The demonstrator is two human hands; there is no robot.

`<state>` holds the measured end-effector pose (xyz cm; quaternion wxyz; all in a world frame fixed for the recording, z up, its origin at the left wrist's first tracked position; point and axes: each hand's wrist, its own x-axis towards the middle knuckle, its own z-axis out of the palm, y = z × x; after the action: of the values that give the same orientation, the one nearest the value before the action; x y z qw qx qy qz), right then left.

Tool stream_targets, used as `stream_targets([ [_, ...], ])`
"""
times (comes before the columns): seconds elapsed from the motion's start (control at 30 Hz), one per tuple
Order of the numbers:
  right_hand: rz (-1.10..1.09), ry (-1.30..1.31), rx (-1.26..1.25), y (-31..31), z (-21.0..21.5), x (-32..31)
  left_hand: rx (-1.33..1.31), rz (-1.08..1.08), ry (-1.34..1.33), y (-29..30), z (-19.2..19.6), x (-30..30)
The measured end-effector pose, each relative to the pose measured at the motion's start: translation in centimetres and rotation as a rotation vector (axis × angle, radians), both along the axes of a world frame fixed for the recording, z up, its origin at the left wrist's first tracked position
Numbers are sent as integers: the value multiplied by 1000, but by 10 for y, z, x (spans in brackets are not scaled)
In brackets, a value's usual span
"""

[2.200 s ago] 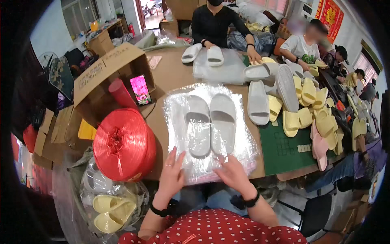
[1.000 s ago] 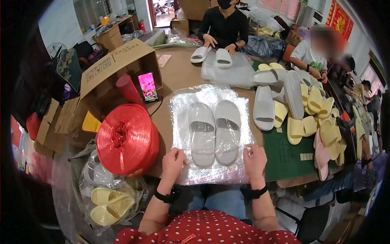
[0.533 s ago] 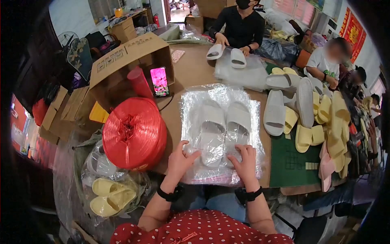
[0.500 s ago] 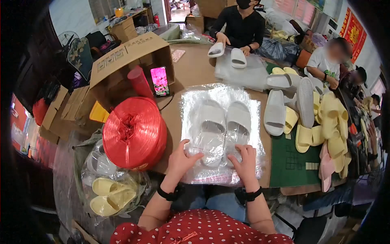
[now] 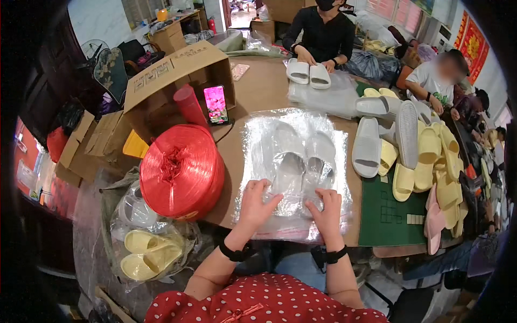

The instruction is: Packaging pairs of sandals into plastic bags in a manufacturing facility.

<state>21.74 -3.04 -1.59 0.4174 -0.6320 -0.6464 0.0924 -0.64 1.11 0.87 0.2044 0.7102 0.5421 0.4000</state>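
A pair of grey slide slippers [image 5: 289,164] lies side by side under clear film, inside a plastic bag [image 5: 295,222], with their toes pointing away from me. Beneath them, shiny clear bags [image 5: 340,161] lie on the brown table. My left hand [image 5: 257,204] grips the bag beside the left slipper's heel, thumb stretched inward. Opposite it, my right hand [image 5: 326,212] has its fingers bent over the bag by the right slipper's heel. Film glare partly hides the heels and what the fingertips pinch.
To the left stand a big red twine roll [image 5: 183,172], a lit phone [image 5: 216,105] and an open carton [image 5: 161,72]. Grey and yellow slippers [image 5: 425,151] heap up on a green mat [image 5: 385,215] at right. Across the table, a person [image 5: 323,35] handles white slippers [image 5: 308,72].
The slippers have shifted slightly away from me under the film, and the film has wrinkled. My left hand has moved up and right. The person opposite has brought the white slippers together.
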Motion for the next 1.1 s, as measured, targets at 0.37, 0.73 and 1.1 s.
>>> stream_targets([
  [0.37,-94,-14,23,-15,4,1,-499,-189,-866,-7,-9,16],
  [0.73,-40,-319,30,-19,59,9,-306,-53,-430,-7,-30,-2],
  [1.1,309,-434,572,120,259,-73,-89,-55,-135,-6,-38,-7],
])
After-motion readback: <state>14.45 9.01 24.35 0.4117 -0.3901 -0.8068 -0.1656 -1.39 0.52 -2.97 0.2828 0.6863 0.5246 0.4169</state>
